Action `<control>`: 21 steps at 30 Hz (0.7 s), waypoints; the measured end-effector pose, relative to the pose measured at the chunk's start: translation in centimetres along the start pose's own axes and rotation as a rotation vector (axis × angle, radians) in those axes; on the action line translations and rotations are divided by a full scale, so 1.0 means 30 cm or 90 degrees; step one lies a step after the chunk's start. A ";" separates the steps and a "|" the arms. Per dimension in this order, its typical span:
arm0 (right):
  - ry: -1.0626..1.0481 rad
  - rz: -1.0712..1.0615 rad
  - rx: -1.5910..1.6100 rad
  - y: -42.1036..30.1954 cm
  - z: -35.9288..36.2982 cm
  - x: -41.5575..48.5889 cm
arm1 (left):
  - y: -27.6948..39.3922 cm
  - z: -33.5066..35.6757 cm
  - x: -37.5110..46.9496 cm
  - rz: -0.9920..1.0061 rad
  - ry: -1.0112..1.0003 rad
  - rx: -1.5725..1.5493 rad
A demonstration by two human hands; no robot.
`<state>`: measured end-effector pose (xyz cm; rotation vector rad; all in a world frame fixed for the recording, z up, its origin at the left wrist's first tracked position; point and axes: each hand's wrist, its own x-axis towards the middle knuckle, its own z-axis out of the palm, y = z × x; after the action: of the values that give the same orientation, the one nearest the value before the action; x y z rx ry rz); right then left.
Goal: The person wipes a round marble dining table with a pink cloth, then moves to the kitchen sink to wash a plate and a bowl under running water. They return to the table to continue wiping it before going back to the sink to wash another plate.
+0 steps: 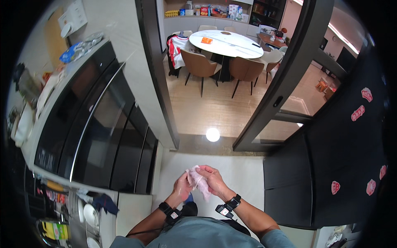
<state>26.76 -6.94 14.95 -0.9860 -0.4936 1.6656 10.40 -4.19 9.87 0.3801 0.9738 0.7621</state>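
A crumpled pink cloth (201,184) is held between both hands in front of my body, its lower end hanging loose. My left hand (182,187) grips the cloth's left edge. On the other side my right hand (212,179) pinches its upper part, with the thumb lying on top. Each wrist wears a black strap with a small device. Below the hands shows the pale floor (238,183), and a foot in blue is partly visible under my left hand.
A tall black oven unit (102,139) stands left, beside a counter with dishes (90,214). Ahead, a dark-framed sliding door (273,93) borders the opening to a round marble-look table (226,43) with brown chairs (200,63). Black cabinet doors (341,148) with red stickers stand right.
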 end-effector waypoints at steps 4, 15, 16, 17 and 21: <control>0.135 -0.193 -0.371 -0.105 0.077 0.219 | 0.131 0.198 0.241 -0.078 -0.273 -0.186; 0.312 -0.353 -0.560 -0.634 -0.282 0.810 | 0.395 0.633 0.813 -0.111 -0.152 -0.029; 0.310 -0.292 -0.466 -0.694 -0.324 0.897 | 0.425 0.661 0.862 -0.104 -0.157 0.003; 0.295 -0.360 -0.537 -0.757 -0.383 0.956 | 0.466 0.689 0.915 -0.096 -0.163 0.035; 0.207 -0.266 -0.557 -0.970 -0.515 1.206 | 0.636 0.796 1.118 -0.020 -0.212 0.046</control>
<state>53.80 33.87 14.80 -1.6066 -1.1595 0.8619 34.24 34.21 13.91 0.5342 0.6925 0.6119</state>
